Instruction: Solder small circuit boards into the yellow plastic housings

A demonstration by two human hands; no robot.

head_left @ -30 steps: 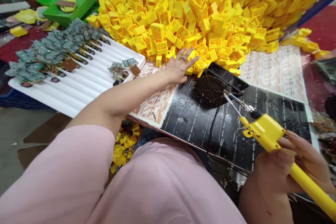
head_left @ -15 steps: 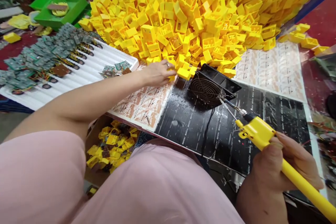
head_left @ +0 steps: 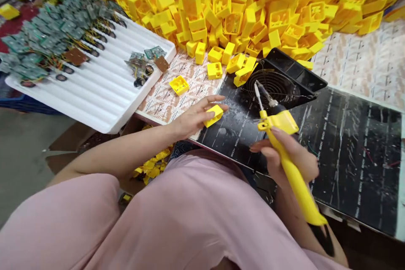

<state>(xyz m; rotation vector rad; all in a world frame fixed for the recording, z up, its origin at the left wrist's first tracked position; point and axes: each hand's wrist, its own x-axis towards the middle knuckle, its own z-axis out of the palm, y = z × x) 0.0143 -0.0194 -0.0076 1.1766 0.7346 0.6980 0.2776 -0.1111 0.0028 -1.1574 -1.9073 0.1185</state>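
Between the thumb and fingers of my left hand [head_left: 196, 117] is a small yellow plastic housing [head_left: 214, 115], just over the left edge of the black mat [head_left: 218, 139]. My right hand [head_left: 291, 156] is wrapped round a yellow soldering iron [head_left: 292, 177] with a thin metal tube beside its tip. Both tips point up and left, in front of the black fan [head_left: 275, 84]. Another yellow housing [head_left: 179, 85] lies on the patterned sheet [head_left: 158, 103], apart from the others.
A large pile of yellow housings [head_left: 232, 21] spreads behind the fan. At the left, a white foam tray [head_left: 104, 105] holds green circuit boards [head_left: 60, 29] with wires. A box of yellow parts [head_left: 155, 164] is below the table edge.
My left hand has come back from the pile's edge toward me with a yellow housing. My right hand has moved left with the iron, its tips now before the fan. The view has shifted.
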